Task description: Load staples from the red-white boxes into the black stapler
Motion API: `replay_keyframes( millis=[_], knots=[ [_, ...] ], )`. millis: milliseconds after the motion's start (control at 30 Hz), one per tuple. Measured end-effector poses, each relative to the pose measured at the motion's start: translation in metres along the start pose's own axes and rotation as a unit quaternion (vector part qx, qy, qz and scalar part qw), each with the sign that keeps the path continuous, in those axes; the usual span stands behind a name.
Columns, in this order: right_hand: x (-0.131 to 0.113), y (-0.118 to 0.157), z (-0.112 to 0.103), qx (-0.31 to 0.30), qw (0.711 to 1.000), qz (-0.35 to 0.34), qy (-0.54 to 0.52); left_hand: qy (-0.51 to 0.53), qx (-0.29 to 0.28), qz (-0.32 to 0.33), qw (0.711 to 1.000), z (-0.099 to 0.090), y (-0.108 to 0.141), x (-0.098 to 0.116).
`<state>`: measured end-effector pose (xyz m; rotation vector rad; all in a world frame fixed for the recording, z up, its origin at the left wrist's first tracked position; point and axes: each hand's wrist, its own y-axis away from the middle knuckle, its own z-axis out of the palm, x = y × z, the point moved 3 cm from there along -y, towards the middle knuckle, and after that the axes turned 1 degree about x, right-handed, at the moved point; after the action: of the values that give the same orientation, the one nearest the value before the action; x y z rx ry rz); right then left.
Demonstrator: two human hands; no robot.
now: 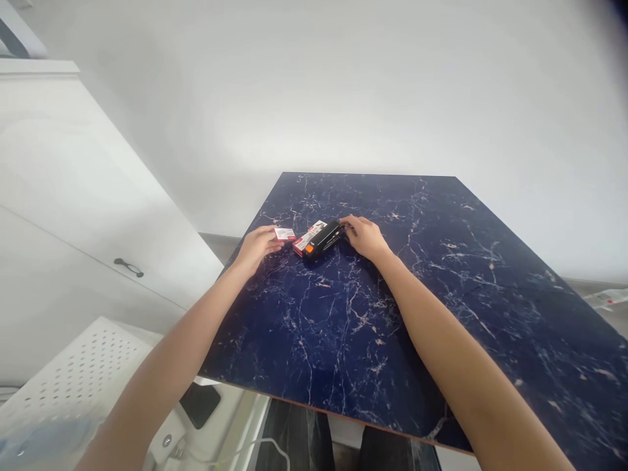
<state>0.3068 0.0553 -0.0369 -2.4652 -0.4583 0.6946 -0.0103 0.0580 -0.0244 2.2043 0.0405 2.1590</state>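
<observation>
My left hand point(256, 248) pinches a small red-and-white box point(284, 234) over the left side of the blue table. Just to its right, a longer red-and-white box point(309, 237) lies at a slant on the tabletop. Against that box is a black stapler point(322, 239) with an orange patch at its near end. My right hand point(364, 237) has its fingers curled at the far right end of the stapler; the fingertips are partly hidden there.
The dark blue marble-patterned table point(338, 340) stands by a pale wall. To the left are a white cabinet point(122, 196) with a dark handle and a perforated white panel point(83, 366). Below the near edge lie a black flat object point(200, 404) and a white cable point(275, 445).
</observation>
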Motion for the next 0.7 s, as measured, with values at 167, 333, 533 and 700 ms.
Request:
replay_keyframes(
  millis=[167,333,533,700],
  knots=[
    [0.018,-0.001,-0.004,0.056,0.975,0.133,-0.169,-0.051,-0.008,0.002,0.999,-0.006,-0.005,-0.004],
    [0.032,-0.001,-0.005,0.085,0.941,0.212,-0.25,-0.306,0.051,0.207,0.928,-0.002,0.007,0.009],
    [0.037,-0.001,-0.005,0.109,0.923,0.234,-0.284,-0.428,-0.048,0.328,0.841,0.033,0.025,0.013],
    [0.033,-0.001,-0.008,0.1,0.92,0.239,-0.295,-0.33,-0.019,0.283,0.9,0.026,0.027,0.017]
  ],
)
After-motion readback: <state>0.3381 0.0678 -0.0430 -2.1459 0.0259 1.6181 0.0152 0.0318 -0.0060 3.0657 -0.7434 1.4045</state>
